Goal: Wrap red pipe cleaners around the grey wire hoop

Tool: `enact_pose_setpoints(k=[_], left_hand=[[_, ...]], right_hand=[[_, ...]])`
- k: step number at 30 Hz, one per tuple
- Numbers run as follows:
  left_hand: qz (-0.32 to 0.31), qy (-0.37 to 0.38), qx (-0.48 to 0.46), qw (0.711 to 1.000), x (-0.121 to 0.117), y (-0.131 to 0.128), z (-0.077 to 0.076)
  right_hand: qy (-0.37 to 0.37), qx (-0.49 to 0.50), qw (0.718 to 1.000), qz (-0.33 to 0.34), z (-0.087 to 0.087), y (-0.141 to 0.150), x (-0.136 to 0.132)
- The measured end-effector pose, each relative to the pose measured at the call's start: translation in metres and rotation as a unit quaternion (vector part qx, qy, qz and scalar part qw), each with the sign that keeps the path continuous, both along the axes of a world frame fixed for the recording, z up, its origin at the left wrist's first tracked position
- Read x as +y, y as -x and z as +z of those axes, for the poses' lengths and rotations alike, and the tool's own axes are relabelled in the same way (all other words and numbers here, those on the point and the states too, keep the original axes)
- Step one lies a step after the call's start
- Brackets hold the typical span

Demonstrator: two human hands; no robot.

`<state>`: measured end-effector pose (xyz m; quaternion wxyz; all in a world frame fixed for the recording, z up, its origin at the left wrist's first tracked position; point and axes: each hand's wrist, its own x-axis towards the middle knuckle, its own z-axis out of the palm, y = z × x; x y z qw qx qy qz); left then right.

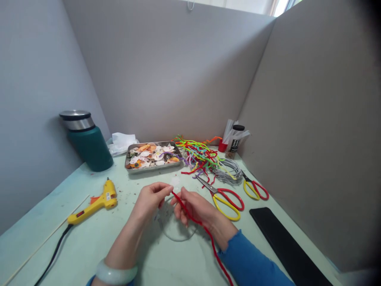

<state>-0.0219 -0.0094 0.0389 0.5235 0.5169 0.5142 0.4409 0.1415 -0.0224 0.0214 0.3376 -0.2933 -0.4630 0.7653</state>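
Note:
My left hand pinches the end of a length of red yarn between thumb and fingertips. From there the yarn runs across the palm side of my right hand, over the wrist, and hangs down past the blue sleeve. My right hand is turned palm up, its fingers loosely curled and apart, thumb raised, with the yarn lying across it. A thin grey wire ring shows beneath both hands; its upper part is partly hidden by the fingers, and I cannot tell whether they grip it.
Shells fill a metal tray at the back. Right of it lie tangled colourful yarn, coiled wire, two scissors and a black strip. A yellow glue gun, thin stick and green bottle stand left.

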Motion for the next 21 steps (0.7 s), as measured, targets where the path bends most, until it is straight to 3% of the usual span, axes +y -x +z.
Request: enact_pose_setpoints(k=[7, 10, 13, 15, 17, 19, 21], left_hand=[[-0.017, 0.020, 0.090, 0.996, -0.001, -0.005, -0.003], [-0.033, 0.006, 0.074, 0.997, -0.002, -0.005, -0.003], [-0.075, -0.014, 0.036, 0.996, -0.004, -0.006, -0.002], [-0.115, -0.021, -0.009, 0.993, -0.005, -0.008, -0.001], [-0.137, -0.021, -0.046, 0.989, -0.004, -0.010, -0.001], [-0.114, -0.022, -0.027, 0.993, -0.001, -0.011, -0.003], [-0.054, -0.052, 0.063, 0.995, 0.004, -0.012, -0.008]], right_hand=[[-0.123, -0.141, 0.973, -0.135, -0.003, 0.007, -0.001], [-0.182, -0.167, 0.954, -0.168, -0.004, 0.008, -0.002], [-0.144, -0.120, 0.971, -0.148, 0.002, 0.004, -0.003], [-0.065, -0.045, 0.994, -0.074, 0.008, -0.002, -0.003], [-0.009, 0.006, 1.000, -0.016, 0.014, -0.008, -0.001], [-0.007, -0.017, 0.999, -0.036, 0.016, -0.014, 0.002], [-0.043, -0.112, 0.984, -0.131, 0.014, -0.019, 0.007]])
